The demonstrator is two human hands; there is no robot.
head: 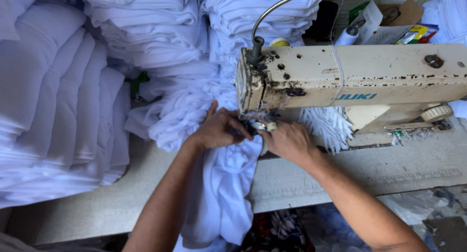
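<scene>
Head view: left hand [220, 129] and right hand [288, 141], fingers curled, pinch white cloth [221, 184] beneath the sewing machine [355, 77] head, the cloth's length trailing over the bench [340, 171] front edge.

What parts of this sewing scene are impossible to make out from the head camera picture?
- Needle and presser foot: hidden behind the left hand and right hand, head view.
- The seam on the white cloth piece: covered by both hands.
- Right end of the worn cream sewing machine: cut off by the picture's edge.
- Small packets in the cardboard box: too small to identify.
- Stacks of folded white cloth: run past the left and top edges.
</scene>
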